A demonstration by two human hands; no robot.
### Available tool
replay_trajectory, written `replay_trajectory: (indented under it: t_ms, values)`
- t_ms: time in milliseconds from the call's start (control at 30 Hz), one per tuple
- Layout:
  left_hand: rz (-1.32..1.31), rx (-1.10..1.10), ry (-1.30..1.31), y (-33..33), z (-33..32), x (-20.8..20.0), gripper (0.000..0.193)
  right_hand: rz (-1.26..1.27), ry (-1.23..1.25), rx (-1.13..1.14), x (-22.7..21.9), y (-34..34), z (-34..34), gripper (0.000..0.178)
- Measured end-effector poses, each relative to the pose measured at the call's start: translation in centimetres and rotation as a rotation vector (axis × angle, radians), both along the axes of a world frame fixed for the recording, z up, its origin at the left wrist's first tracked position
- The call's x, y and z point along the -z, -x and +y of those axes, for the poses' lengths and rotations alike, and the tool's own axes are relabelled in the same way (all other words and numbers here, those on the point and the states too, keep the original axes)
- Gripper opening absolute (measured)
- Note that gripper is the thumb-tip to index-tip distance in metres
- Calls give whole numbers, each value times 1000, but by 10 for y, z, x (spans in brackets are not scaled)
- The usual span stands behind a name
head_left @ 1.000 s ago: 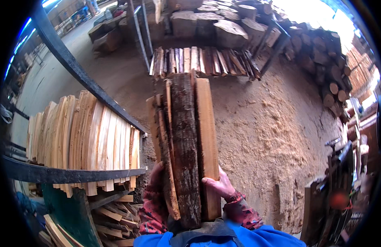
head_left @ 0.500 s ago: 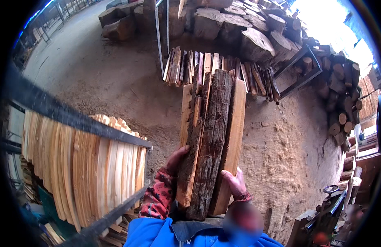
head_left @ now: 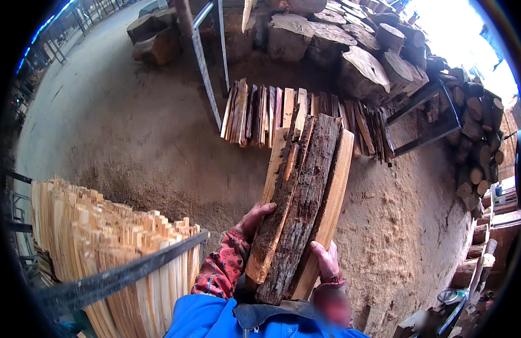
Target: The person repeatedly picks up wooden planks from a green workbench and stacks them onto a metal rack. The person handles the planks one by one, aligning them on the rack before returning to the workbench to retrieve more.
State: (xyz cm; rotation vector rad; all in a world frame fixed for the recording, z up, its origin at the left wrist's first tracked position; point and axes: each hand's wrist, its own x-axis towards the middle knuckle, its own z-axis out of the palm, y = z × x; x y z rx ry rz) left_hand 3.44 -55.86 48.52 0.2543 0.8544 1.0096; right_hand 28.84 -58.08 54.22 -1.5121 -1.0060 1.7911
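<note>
A bundle of long bark-edged wood slabs [head_left: 302, 208] lies between my two hands, its near end close to my body and its far end pointing ahead. Rough dark bark covers the middle piece; paler sawn wood shows along both sides. My left hand [head_left: 257, 218] grips the bundle's left side, thumb on top. On the right side, my right hand [head_left: 326, 260] holds it lower down, thumb over the pale edge. The fingers of both hands are mostly hidden beneath the wood. Past the far end, a row of upright slabs [head_left: 266, 115] stands in a metal rack [head_left: 207, 73].
At my left, pale sawn boards [head_left: 119, 225] are packed upright behind a dark metal bar [head_left: 131, 270]. Large logs [head_left: 328, 36] are heaped at the back, smaller round logs [head_left: 477, 141] at the right. Sawdust [head_left: 384, 248] covers the dirt floor. Tools and timber stand at the lower right.
The rack and the upright slabs now appear lower and larger in view. The bundle's far end has swung slightly right. Both hands keep their hold.
</note>
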Motion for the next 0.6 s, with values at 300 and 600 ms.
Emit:
replay_trajectory:
  t_ms: [300, 600]
  values:
    - [31, -63, 68, 10, 148, 31, 58, 11, 75, -62, 30, 12, 165, 51]
    - [-63, -110, 150, 78, 235, 114, 57, 71, 149, -68, 102, 82, 270, 56]
